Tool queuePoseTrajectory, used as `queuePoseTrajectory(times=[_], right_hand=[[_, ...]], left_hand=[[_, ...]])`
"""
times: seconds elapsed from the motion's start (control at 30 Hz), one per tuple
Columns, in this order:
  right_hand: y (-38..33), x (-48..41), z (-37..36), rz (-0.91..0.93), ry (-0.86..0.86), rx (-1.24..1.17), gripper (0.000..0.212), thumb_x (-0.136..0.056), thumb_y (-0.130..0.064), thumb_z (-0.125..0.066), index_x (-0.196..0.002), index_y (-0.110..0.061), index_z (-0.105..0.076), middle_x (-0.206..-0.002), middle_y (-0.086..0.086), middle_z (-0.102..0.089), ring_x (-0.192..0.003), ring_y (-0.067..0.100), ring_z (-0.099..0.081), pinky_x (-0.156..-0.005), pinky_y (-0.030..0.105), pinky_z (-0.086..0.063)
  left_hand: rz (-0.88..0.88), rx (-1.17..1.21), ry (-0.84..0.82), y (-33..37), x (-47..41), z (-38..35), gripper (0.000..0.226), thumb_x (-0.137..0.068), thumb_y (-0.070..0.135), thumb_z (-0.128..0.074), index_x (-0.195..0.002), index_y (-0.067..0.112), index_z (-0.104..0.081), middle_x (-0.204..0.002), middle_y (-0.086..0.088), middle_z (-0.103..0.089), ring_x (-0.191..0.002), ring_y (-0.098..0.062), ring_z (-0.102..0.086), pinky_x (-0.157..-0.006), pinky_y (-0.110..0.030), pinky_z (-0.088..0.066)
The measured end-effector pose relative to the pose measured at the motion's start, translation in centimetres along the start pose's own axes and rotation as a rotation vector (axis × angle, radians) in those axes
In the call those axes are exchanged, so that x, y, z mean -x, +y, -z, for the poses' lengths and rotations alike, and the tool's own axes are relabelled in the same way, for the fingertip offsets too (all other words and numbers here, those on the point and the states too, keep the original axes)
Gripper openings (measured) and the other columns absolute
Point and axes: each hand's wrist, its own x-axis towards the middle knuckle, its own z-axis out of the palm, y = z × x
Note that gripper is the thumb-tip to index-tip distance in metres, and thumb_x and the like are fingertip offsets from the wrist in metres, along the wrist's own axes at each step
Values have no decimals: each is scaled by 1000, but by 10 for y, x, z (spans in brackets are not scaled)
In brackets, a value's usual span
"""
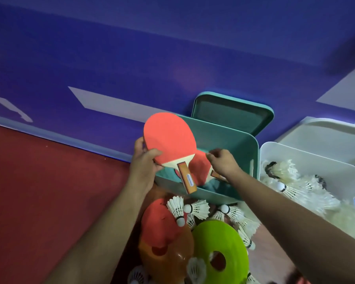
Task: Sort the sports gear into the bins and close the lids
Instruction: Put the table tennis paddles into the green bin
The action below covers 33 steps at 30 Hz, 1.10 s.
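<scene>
The left hand pinches a red paddle by its blade edge, most of its fingers hidden behind, over the teal bin at its left corner. A second paddle lies half covered inside. The right hand curls above it; I cannot tell if it grips. There are two bins, the white bin cut off. The held paddle's blade points up at the wall and its handle points down toward me.

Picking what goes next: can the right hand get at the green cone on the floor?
Probably yes. The green cone lies mostly uncovered atop the pile, and the right hand hovers nearby over the teal bin; whether it pinches anything is unclear.
</scene>
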Motion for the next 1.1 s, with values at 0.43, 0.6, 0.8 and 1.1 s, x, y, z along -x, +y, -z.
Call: queuePoseTrajectory(times=[0.43, 0.6, 0.8, 1.1], right_hand=[[17, 32, 56, 131, -269, 18, 15, -91, -17, -67, -83, -8, -58, -64, 2, -60, -56, 14, -52, -51, 21, -40], [26, 7, 41, 155, -190, 504, 28, -88, -29, -65, -67, -13, -56, -67, 6, -56, -66, 23, -50, -57, 27, -38], [39, -17, 11, 153, -184, 673, 27, -87, -23, -65, -104, -2, -67, -109, 17, -67, -100, 32, -62, -80, 29, -45], [37, 64, 38, 327, 146, 243, 23, -91, -13, -57, -112, -8, -66, -106, 8, -70, -95, 23, -65, -87, 31, -48]], left_hand=[[221, -189, -19, -47, -32, -31, 34, -75, 15, -72, -107, 13, -60, -112, -13, -68, -99, -26, -66, -92, -51, -53], [180, -1317, -172, -62, -75, -29, 61, -57, 36, -72, -114, 18, -57, -104, -9, -68, -88, -28, -68, -80, -43, -59], [249, -1587, -210, -67, -74, -37, 46, -78, 17, -74, -116, 0, -54, -99, -15, -67, -79, -26, -68, -65, -32, -58], [-290, -1350, -297, -43, -16, -37, 19, -85, 17, -61, -102, 12, -65, -101, -7, -69, -92, -23, -64, -85, -31, -50]])
